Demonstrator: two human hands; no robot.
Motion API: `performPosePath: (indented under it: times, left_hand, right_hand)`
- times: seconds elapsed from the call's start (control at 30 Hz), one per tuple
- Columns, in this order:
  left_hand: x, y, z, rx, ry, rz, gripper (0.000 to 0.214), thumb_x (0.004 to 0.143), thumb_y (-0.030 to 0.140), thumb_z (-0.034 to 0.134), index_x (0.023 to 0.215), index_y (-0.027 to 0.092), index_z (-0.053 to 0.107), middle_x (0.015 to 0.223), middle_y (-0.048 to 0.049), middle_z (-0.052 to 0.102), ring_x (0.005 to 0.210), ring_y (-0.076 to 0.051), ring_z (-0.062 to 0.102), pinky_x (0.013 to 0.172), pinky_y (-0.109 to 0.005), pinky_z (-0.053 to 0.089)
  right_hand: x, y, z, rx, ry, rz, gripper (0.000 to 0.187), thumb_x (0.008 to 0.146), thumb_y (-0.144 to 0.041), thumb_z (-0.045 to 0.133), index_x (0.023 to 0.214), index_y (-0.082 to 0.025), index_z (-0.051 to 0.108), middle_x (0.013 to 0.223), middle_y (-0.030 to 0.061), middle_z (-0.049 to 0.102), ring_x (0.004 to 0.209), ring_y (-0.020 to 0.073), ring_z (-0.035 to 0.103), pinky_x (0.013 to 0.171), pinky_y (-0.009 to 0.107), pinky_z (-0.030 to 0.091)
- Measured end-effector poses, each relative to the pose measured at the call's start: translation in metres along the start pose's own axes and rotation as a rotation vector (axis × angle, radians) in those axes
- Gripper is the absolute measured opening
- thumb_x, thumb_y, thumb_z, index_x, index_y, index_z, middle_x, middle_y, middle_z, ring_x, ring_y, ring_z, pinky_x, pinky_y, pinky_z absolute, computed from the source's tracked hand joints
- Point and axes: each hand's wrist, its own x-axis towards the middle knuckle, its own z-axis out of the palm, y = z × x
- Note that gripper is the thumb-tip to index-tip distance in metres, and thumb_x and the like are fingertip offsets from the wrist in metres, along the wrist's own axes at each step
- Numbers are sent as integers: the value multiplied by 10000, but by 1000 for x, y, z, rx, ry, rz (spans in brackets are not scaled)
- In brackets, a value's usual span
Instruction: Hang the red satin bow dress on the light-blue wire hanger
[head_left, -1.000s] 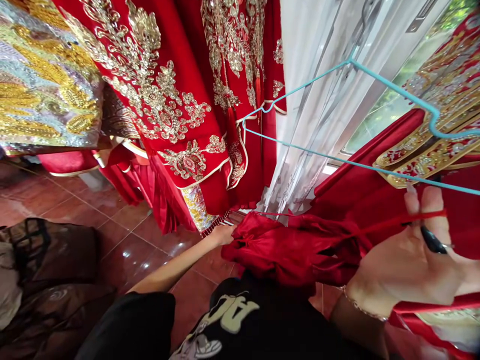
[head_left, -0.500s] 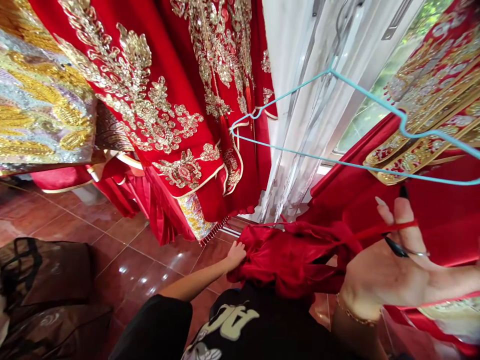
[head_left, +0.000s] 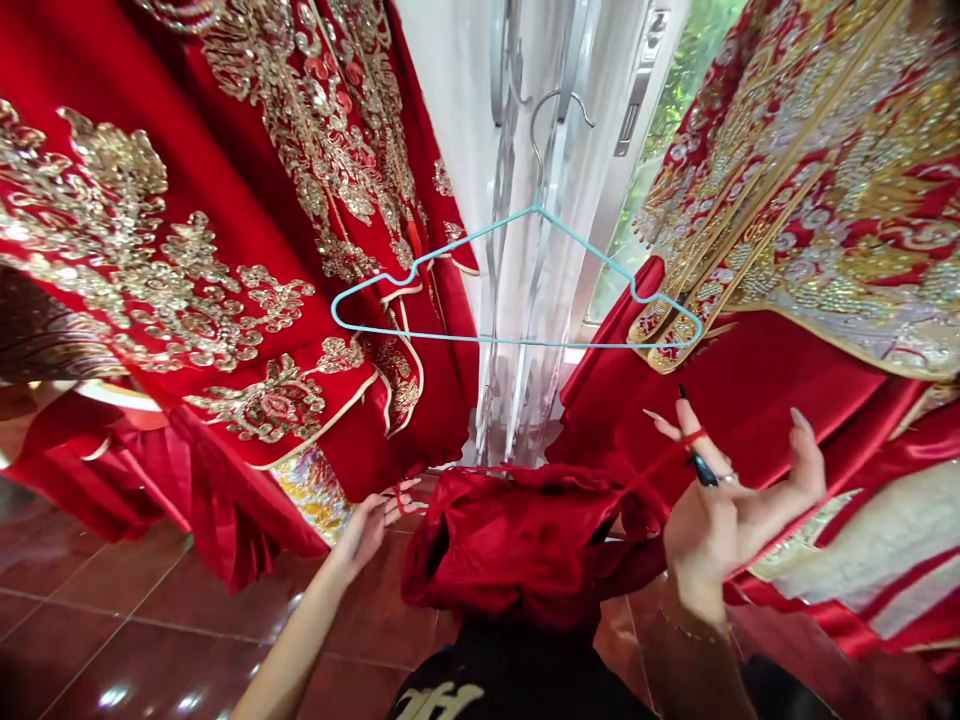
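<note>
A bunched red satin garment [head_left: 525, 540] hangs between my two hands at waist height. My right hand [head_left: 724, 505] is raised palm up, fingers spread, with a thin red strap [head_left: 664, 458] of the garment looped over its fingers. My left hand [head_left: 375, 520] has its fingers stretched, and another thin red strap [head_left: 399, 494] is hooked over them at the garment's left side. A light blue wire hanger [head_left: 517, 290] hangs empty just above, in front of the white curtain [head_left: 525, 200].
Red robes with gold embroidery [head_left: 225, 260] hang to the left. Another embroidered red and gold robe [head_left: 817, 210] hangs on the right. A window [head_left: 675, 90] shows behind the curtain. Reddish floor tiles [head_left: 112, 630] lie below.
The view swung up and right, bringing the whole hanger to the middle. My left hand let go of the garment's bunched edge and now has a strap over its outstretched fingers. The right hand rose slightly.
</note>
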Motion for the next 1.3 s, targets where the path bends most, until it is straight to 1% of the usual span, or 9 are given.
performPosePath:
  times: [0.13,0.37,0.6,0.7,0.93,1.03,1.1,1.17,1.3]
  left_hand:
    - [-29,28,-1,-214,64,198,427,744,284,595,1133,147,711,1308,-132,668,895,-240,734,862,-370,604]
    - [-56,86,2,-108,324,594,553,655,234,776,1203,217,710,1392,-119,622,1077,-309,700,409,-139,489]
    - [-84,121,9,-9,468,842,520,764,205,758,1272,279,676,1334,-33,669,1253,-319,618,702,-295,673]
    - [-90,127,9,16,486,855,455,779,250,777,1224,306,701,1272,2,706,1242,-328,628,903,-417,653]
    - [-93,126,11,-20,517,852,402,740,298,808,1130,231,741,1265,-47,709,1136,-300,689,931,-426,638]
    - [-93,124,13,15,525,795,411,714,351,818,1101,227,750,1216,-53,732,1107,-294,700,946,-421,624]
    - [-92,121,13,31,515,757,385,690,382,828,1033,217,764,1208,-61,734,1109,-305,698,960,-430,613]
    - [-90,117,14,66,505,734,377,686,404,828,1003,209,766,1201,-65,735,1125,-310,690,1019,-449,572]
    - [-86,116,11,118,495,732,390,725,429,803,1049,216,760,1194,-65,738,1148,-308,680,1072,-455,528]
  right_hand:
    - [35,23,-31,62,-326,-80,911,770,-126,662,1453,-618,314,1667,-52,-111,1285,324,583,988,510,533]
    - [98,60,-47,-38,-118,-233,1014,668,-282,810,1492,-549,284,1668,-53,-9,1187,277,658,1070,550,480]
    - [137,52,-29,-32,-194,-305,1131,628,-355,867,1545,-470,215,1675,18,-67,1226,303,631,1065,505,495]
    - [154,39,-21,-21,-350,-254,1233,559,-314,899,1552,-478,187,1660,14,-189,1175,293,661,993,444,559]
    - [181,6,19,-14,-811,-171,1143,668,-187,816,1546,-505,155,1666,-2,-178,1055,157,706,748,233,609]
    - [182,-1,37,1,-885,-51,1159,665,-182,806,1566,-438,123,1681,84,36,910,110,715,675,236,599]
    - [178,-3,46,-15,-964,102,1142,683,-200,781,1580,-370,94,1510,128,453,708,86,689,553,228,560]
    - [172,-3,52,-69,-1041,213,1013,704,-226,754,1559,-285,214,1044,43,709,499,71,588,426,196,454]
    - [162,4,64,-198,-916,182,552,778,-296,690,1299,-212,528,511,-107,488,376,63,385,384,179,291]
